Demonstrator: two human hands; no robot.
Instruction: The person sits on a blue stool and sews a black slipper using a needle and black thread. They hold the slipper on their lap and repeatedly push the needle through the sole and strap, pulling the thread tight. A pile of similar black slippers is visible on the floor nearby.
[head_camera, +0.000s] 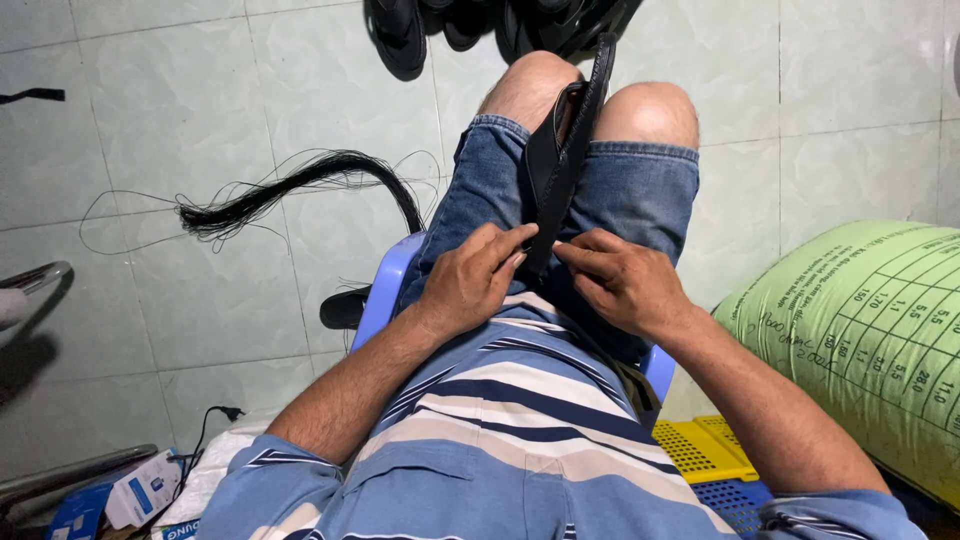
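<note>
We look down on a pale tiled floor (200, 100), and to our right a big green woven sack (870, 330) bulges into view, its far side cut off by the frame. We sit on a blue plastic stool (385, 285), mostly hidden under our denim shorts and striped shirt. A long bundle of thin black threads (290, 185) trails across the floor to our left, loose strands straying from it. At the top edge lies a heap of black sandal parts (500, 25), only partly in frame, so we cannot count them. In our lap, between the knees, rests the black sandal strap piece (560, 150), running from the knees down to our hands. Our left hand (470, 280) pinches its near end, fingers closed on the edge; our right hand (620, 275) meets it from the other side, fingers likewise closed on the same end. We judge the strap light and bendable, probably rubbery or leather-like with some spring, best held near that lower end where both thumbs can press. What exactly sits between the fingertips, a thread or a needle, is too small to tell. Below the stool, a yellow perforated crate (700, 450) peeks out.
</note>
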